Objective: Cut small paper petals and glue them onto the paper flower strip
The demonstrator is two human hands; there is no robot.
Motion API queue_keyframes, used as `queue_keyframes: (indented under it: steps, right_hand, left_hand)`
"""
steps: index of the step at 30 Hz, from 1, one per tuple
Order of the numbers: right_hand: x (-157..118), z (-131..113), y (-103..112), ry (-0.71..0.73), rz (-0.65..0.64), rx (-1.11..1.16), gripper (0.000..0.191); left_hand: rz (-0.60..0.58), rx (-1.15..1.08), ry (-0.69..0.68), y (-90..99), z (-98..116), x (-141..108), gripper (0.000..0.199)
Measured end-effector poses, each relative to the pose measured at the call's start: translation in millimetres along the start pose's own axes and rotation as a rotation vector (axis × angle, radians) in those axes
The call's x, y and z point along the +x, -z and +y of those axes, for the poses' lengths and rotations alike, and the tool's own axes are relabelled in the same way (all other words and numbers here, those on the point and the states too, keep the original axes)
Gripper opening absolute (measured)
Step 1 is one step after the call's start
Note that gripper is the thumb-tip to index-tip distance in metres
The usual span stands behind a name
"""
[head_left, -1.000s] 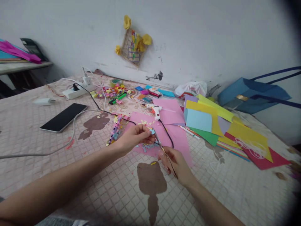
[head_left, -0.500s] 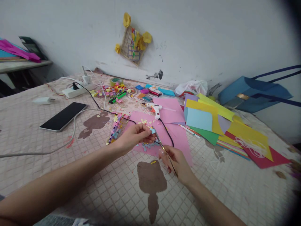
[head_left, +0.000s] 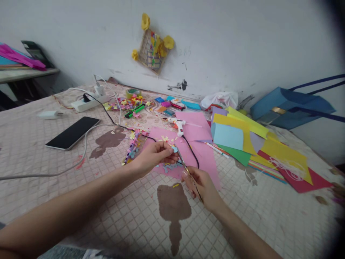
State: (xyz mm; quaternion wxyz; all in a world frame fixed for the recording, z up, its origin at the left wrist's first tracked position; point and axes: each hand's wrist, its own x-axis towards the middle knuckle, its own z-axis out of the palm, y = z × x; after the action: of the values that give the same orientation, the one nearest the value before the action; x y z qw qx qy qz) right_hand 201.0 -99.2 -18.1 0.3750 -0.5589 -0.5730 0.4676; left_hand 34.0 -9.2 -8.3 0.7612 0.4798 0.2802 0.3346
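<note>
Head view: barely moved, your left hand still pinches the blue paper piece near the slim tool your right hand grips, so the work seems little advanced.

blue piece partly hidden, bag straps cropped

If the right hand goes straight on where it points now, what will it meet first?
Most likely the light-blue paper piece in the left hand, just by the scissors; depth is unclear.
</note>
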Motion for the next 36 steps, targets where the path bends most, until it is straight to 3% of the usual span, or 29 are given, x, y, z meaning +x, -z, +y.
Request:
queue_keyframes:
  steps: [23,36]
  right_hand:
    - [-0.8,1.2,1.0,-0.01,-0.009,-0.06,0.041]
    - [-0.2,1.0,2.1,0.045,-0.003,-0.204,0.041]
  left_hand:
    - [0.05,0.038,-0.022,1.3,2.5,1.4,0.016]
    - [0.048,0.185,-0.024,8.2,9.6,4.9,0.016]
